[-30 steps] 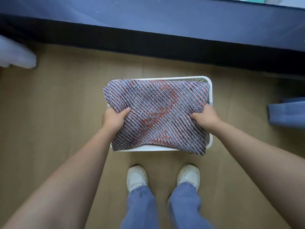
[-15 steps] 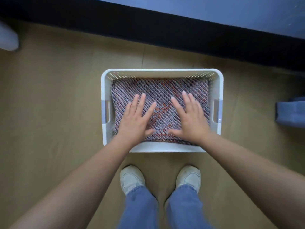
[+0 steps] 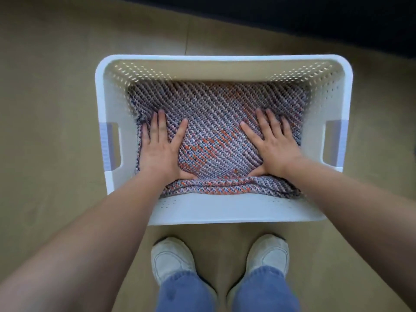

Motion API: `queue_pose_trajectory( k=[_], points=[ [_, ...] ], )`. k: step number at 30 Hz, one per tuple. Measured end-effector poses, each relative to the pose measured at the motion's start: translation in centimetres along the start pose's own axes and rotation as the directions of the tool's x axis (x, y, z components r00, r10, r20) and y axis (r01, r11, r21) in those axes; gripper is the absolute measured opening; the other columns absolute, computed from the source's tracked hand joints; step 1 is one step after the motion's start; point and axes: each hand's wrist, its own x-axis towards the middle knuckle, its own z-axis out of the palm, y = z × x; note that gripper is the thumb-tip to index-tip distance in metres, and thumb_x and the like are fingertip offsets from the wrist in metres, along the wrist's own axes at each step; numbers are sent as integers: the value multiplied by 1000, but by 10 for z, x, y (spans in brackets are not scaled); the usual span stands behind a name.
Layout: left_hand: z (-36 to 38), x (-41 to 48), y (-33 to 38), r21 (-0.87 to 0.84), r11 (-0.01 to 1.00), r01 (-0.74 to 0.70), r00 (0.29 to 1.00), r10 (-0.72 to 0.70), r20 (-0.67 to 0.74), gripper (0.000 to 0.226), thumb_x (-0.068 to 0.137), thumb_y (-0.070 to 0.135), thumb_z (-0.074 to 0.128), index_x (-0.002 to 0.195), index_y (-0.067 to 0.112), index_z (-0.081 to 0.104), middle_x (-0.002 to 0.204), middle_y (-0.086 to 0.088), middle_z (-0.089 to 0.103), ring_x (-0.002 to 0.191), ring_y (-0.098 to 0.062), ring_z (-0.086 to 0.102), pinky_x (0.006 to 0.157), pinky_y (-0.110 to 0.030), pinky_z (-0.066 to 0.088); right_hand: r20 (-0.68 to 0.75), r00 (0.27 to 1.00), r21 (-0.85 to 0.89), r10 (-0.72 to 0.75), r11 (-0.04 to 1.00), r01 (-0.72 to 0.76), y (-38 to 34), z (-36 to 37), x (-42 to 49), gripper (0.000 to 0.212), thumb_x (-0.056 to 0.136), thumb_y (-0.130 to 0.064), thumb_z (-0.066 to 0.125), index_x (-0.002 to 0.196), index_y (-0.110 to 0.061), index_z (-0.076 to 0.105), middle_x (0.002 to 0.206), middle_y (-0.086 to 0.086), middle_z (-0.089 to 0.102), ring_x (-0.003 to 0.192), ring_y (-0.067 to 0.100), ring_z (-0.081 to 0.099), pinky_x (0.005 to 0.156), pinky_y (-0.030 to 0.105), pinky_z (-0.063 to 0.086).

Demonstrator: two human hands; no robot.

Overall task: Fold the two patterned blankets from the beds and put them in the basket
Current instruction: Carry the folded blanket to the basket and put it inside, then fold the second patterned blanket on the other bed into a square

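Note:
A folded patterned blanket (image 3: 216, 122), knitted in grey, lilac and orange, lies flat inside the white perforated basket (image 3: 220, 212) on the floor. My left hand (image 3: 161, 146) rests palm down on the blanket's left part, fingers spread. My right hand (image 3: 273, 143) presses flat on its right part, fingers also apart. Neither hand grips the fabric. Whether another blanket lies beneath cannot be told.
The basket stands on a tan wooden floor (image 3: 49, 131) with cut-out handles (image 3: 111, 146) on both short sides. My two white shoes (image 3: 172, 258) are just behind its near wall. A dark bed base (image 3: 315, 16) runs along the top edge.
A second ago both hands held the folded blanket above the basket. It now lies inside, and my hands have let go and spread outward on it. The view has come closer.

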Motion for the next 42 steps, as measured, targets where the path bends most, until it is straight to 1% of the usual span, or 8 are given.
queue_pose_trajectory(
  k=[3, 7, 12, 21, 28, 31, 35, 42],
  points=[
    [-7, 0, 3, 35, 999, -2, 997, -1, 74, 144, 37, 98, 40, 121, 27, -53, 145, -27, -35, 138, -41, -25, 110, -52, -14, 126, 991, -41, 43, 998, -38, -6, -9, 6, 140, 54, -78, 62, 111, -32, -57, 137, 10, -48, 139, 36, -25, 109, 49, -14],
    [-41, -22, 12, 115, 993, 5, 983, -26, 184, 142, 49, 91, 49, 135, 21, -39, 148, -28, -29, 140, -42, -20, 113, -55, -5, 215, 972, -102, 91, 992, -70, -26, -46, -11, 127, 68, -70, 61, 136, -24, -36, 152, 17, -27, 141, 37, -20, 113, 55, -5],
    [-117, -85, 26, 100, 985, -138, 975, 117, 187, 119, 69, 77, 52, 145, 20, -20, 155, -19, -16, 143, -34, -13, 115, -51, 1, 188, 973, 133, 132, 978, -159, -51, -107, -95, 83, 89, -39, 51, 148, -20, -5, 158, 14, -7, 145, 30, -9, 115, 52, -1],
    [-291, -221, 45, -29, 925, -380, 924, 381, 36, 85, 85, 67, 37, 149, 23, 4, 158, -5, 7, 146, -24, 2, 116, -44, 8, -55, 942, 314, 331, 901, -299, -67, -264, -256, 74, 89, -33, 49, 147, -10, 10, 158, 8, 10, 146, 23, 5, 116, 49, 1],
    [-396, -336, 68, 57, 802, -594, 800, 597, -60, 71, 92, 56, 34, 149, 21, 11, 158, 1, 10, 146, -16, 5, 118, -40, 11, -119, 767, 540, 630, 690, -482, -96, -332, -415, 67, 93, -34, 42, 147, -9, 11, 158, 7, 9, 146, 21, 3, 116, 46, -2],
    [-422, -385, 101, 173, 703, -690, 702, 708, -75, 71, 93, 55, 33, 149, 17, 10, 158, 1, 10, 146, -16, 5, 118, -39, 11, -133, 704, 583, 698, 629, -513, -116, -336, -487, 68, 93, -34, 41, 148, -9, 11, 158, 8, 10, 146, 20, 4, 117, 45, -3],
    [-432, -463, 160, 297, 517, -803, 548, 836, 28, 72, 94, 54, 32, 149, 17, 6, 159, -2, 9, 146, -18, 5, 116, -41, 12, -45, 579, 671, 814, 454, -586, -135, -315, -587, 64, 95, -35, 37, 148, -10, 10, 158, 7, 9, 146, 19, 4, 117, 39, -1],
    [-383, -673, 259, 468, 89, -879, 216, 950, 225, 71, 94, 54, 31, 149, 17, 6, 158, -3, 10, 145, -20, 9, 116, -43, 16, 190, 170, 736, 967, -26, -676, -259, -232, -816, 61, 98, -37, 30, 148, -10, 7, 159, 8, 6, 146, 20, 3, 117, 34, 4]
  ],
)
